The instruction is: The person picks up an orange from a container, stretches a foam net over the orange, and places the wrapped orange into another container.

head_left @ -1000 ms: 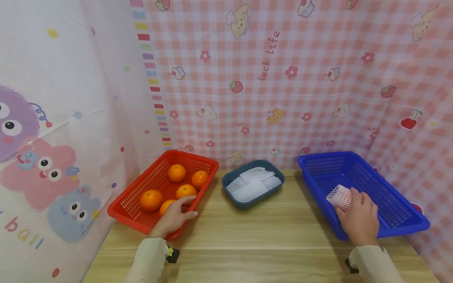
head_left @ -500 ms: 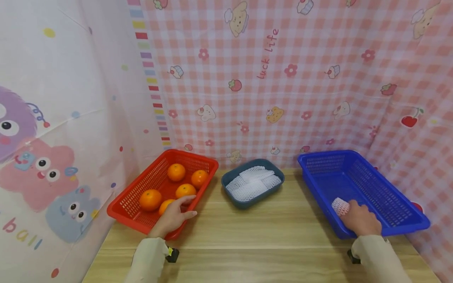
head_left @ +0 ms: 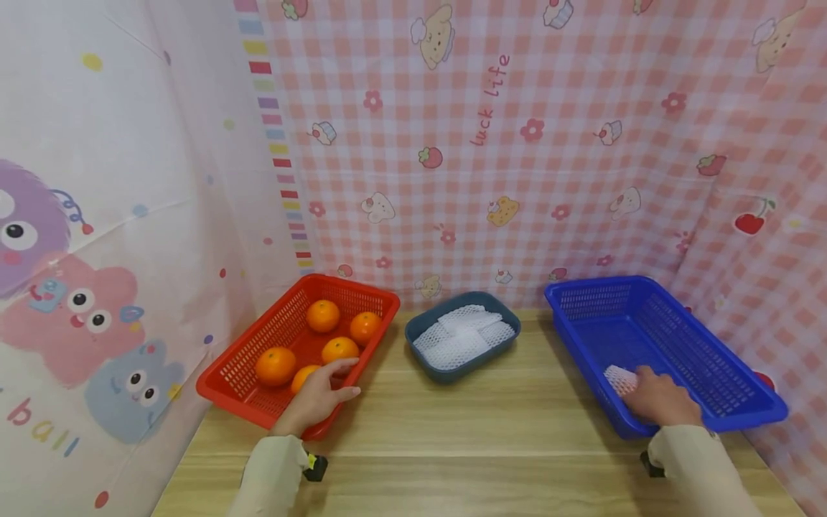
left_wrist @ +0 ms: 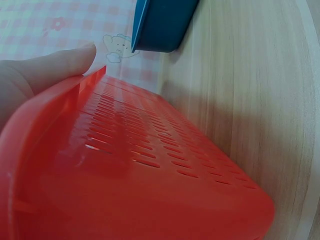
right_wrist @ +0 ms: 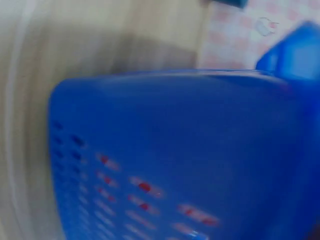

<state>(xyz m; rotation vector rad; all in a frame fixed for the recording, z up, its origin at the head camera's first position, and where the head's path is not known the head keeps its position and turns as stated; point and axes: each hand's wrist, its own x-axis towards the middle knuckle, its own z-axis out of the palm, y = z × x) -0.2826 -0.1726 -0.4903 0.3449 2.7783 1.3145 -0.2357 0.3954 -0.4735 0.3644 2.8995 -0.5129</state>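
Note:
In the head view my right hand (head_left: 664, 399) is down inside the blue basket (head_left: 594, 359), near its front left corner. Its fingers hold a white foam fruit net (head_left: 619, 378) with something reddish inside; the palm hides part of it. Red patches show through the basket's slots in the right wrist view. My left hand (head_left: 315, 396) rests at the right rim of the red basket (head_left: 226, 373), fingers extended and thumb over the outside. Several oranges (head_left: 276, 365) lie in that basket, one partly behind the hand. The left thumb (left_wrist: 65, 65) overlaps the rim in the left wrist view.
A dark green tray (head_left: 446, 375) stands between the baskets, holding several white foam nets (head_left: 461, 337). All stand on a wooden table (head_left: 478, 445). A pink checked cloth (head_left: 478, 172) hangs behind, and a white printed cloth (head_left: 181, 215) hangs on the left.
My right hand has gone down into the blue basket with the foam fruit net and tilted over to the right. The left hand has stayed at the red basket's rim.

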